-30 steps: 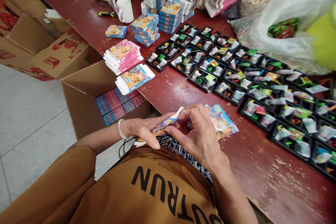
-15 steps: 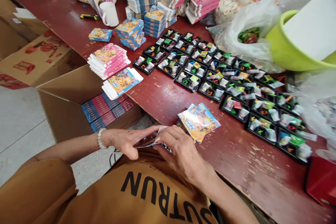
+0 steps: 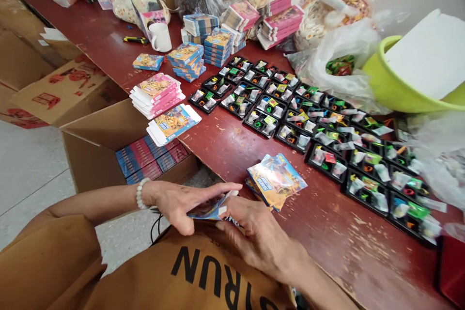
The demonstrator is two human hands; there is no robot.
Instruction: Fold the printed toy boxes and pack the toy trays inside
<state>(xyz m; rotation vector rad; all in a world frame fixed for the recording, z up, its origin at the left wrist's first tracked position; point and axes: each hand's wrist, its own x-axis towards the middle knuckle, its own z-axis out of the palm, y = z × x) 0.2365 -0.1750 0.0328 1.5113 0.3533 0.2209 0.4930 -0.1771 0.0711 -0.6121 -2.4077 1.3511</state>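
Note:
Close to my body, a small printed cardboard box (image 3: 209, 209) with a white flap is held between my two hands. My left hand (image 3: 179, 203), a beaded bracelet at its wrist, grips the box from the left with its thumb apart from the fingers. At the flap end, the fingers of my right hand (image 3: 250, 227) are bent round the box. Beyond my right hand, a few blue-and-yellow printed boxes (image 3: 278, 179) lie flat in a loose pile. One flattened box (image 3: 174, 123) with white flaps rests at the table edge, beside a stack of pink boxes (image 3: 156, 92).
Rows of black trays (image 3: 259, 121) with small packets cover the table's right part. Blue box stacks (image 3: 187, 60), a white mug (image 3: 160, 38) and a yellow-handled cutter (image 3: 135, 39) stand further back. A carton (image 3: 98, 126) of packed boxes sits below the edge; a green tub (image 3: 385, 68) is at right.
My right fingers have shifted at the box's flap end, and more of the box's printed face and white flap shows. The head view has tilted slightly, so the table scene sits lower.

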